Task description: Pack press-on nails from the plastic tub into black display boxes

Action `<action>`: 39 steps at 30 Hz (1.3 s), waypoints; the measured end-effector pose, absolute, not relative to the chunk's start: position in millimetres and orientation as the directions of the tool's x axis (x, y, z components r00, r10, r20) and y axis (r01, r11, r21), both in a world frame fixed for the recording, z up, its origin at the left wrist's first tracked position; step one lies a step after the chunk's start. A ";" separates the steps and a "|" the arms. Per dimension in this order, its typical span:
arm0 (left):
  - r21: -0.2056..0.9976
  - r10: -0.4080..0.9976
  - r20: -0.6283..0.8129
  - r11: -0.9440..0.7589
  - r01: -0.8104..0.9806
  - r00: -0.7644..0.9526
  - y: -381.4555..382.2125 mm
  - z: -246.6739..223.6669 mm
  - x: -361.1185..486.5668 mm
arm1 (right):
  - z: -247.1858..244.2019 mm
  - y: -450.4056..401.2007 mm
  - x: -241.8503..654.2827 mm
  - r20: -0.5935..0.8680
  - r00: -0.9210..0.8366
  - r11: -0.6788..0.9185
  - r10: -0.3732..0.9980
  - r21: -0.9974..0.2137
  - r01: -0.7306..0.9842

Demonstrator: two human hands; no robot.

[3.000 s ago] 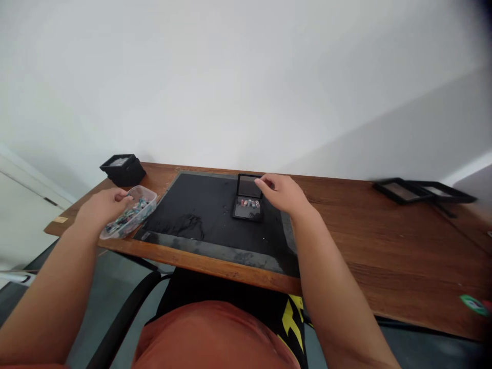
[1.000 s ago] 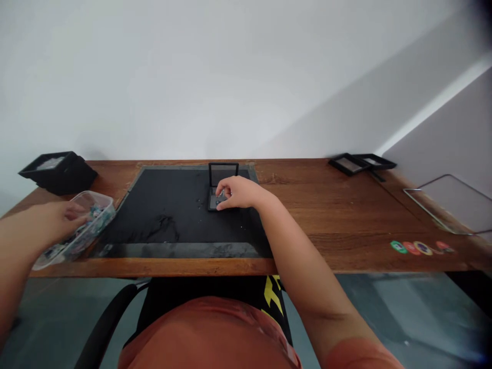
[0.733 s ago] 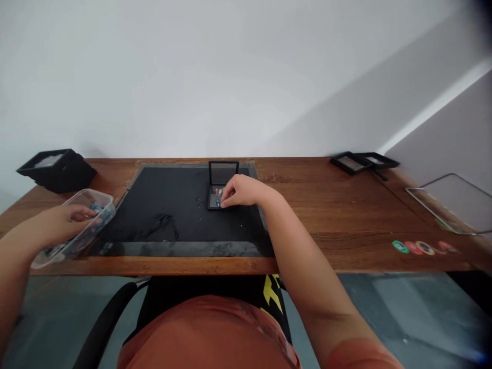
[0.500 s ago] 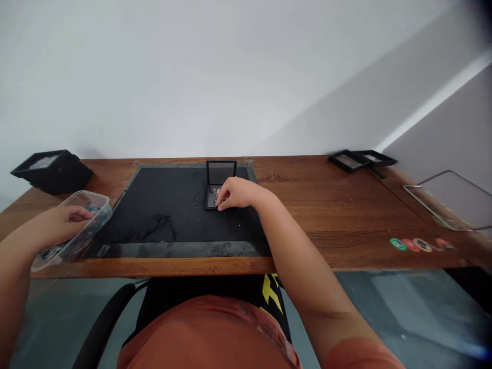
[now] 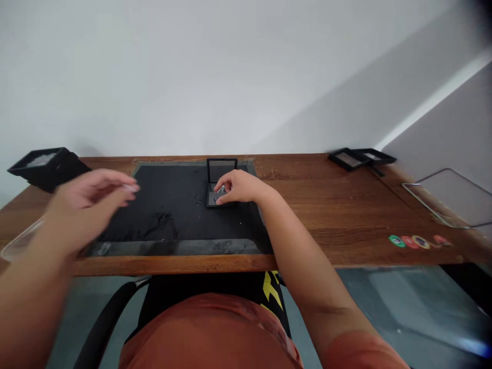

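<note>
My left hand (image 5: 90,205), blurred by motion, is raised over the left end of the dark mat. Its thumb and fingertips pinch a small, pale, shiny piece (image 5: 131,188), too blurred to name. Behind the hand and forearm, a clear plastic tub (image 5: 22,242) is mostly hidden. My right hand (image 5: 241,185) reaches over a small black hinged case (image 5: 210,201) with its lid up. Thumb and fingers stand apart there, around small shiny pieces (image 5: 220,192) in the case. No held thing is visible in that hand.
The case stands on a black mat (image 5: 149,205) on the wooden table (image 5: 315,215). Stacked black cases (image 5: 54,169) are at the back left, two flat black cases (image 5: 349,159) at the back right. Round stickers (image 5: 421,242) and a wire frame (image 5: 434,205) lie to the right.
My left hand has come up out of the clear tub and moved right, with a small pale piece in its fingertips. The right hand stays at the case, its fingers spread wider.
</note>
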State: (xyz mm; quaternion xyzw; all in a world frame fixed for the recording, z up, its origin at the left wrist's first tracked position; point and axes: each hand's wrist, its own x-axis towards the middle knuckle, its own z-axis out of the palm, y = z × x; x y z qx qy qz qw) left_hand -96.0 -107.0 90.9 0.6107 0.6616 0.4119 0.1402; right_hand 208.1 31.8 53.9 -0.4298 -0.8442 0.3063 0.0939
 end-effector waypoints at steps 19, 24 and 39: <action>0.718 0.886 0.453 -0.428 0.549 0.097 -16.6 9.9 -12.0 | 29.0 45.9 212.1 0.092 -0.626 0.410 0.774 -0.827 0.385; 0.646 0.832 0.509 -0.538 0.542 0.220 -13.2 8.1 -18.9 | 27.2 44.9 210.4 0.032 -0.687 0.355 0.726 -0.873 0.335; 0.448 0.756 0.464 -0.650 0.614 0.462 -23.9 14.1 -26.6 | 37.8 38.3 215.7 -0.085 -0.735 0.237 0.673 -0.916 0.323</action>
